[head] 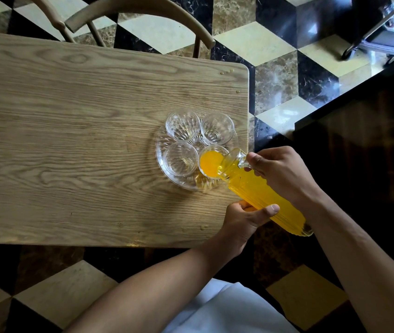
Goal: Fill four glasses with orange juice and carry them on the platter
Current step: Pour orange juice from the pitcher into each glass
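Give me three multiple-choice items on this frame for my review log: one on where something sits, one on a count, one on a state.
1. Where on the table does the glass platter sit?
A. Near its right end
B. At its far left end
C. On the chair

2. How many glasses on the platter hold juice?
A. None
B. One
C. All four

3. How is the juice bottle held?
A. Upright in one hand
C. Lying flat on the table
B. Tilted, in both hands, mouth at a glass

Answers: 1 A, the platter lies close to the table's right edge. 2 B, only the near right glass shows orange; the other three look clear. 3 B, the right hand grips near the neck, the left hand supports the body.
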Demonstrator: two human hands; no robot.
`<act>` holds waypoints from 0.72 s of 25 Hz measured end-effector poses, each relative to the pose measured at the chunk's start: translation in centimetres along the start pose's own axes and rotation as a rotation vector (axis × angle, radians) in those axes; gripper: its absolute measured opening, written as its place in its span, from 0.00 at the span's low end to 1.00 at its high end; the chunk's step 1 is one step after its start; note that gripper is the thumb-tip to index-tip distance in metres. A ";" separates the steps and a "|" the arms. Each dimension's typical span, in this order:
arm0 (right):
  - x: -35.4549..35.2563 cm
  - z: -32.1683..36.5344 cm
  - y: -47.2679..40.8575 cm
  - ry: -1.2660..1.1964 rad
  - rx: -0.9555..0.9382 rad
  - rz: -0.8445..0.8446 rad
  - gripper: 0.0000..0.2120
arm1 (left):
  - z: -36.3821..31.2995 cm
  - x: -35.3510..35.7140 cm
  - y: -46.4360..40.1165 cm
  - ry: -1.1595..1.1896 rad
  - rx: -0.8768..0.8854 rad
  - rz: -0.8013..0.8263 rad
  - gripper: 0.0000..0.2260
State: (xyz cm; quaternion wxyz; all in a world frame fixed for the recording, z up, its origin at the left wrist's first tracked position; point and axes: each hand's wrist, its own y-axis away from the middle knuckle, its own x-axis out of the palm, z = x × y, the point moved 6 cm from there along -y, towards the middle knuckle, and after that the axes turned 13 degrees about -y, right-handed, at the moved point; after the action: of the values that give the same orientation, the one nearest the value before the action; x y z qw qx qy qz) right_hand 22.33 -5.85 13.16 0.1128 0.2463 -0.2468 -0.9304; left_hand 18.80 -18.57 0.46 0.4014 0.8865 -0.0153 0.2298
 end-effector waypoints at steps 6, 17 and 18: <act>0.0 -0.5 0.0 -0.008 -0.011 -0.003 0.15 | 0.3 -0.4 0.4 0.009 -0.017 -0.036 0.14; -1.1 -0.6 1.4 -0.198 -0.042 -0.006 0.15 | -0.9 -1.1 1.1 -0.083 0.006 -0.055 0.16; -1.4 -0.6 1.6 -0.212 -0.050 -0.007 0.15 | -1.0 -0.9 1.2 -0.089 0.013 -0.048 0.17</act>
State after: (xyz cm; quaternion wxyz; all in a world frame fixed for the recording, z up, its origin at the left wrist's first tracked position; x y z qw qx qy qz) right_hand 23.95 -6.95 14.07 0.0886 0.1444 -0.2333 -0.9575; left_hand 17.32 -18.81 1.48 0.4002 0.8984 -0.0103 0.1808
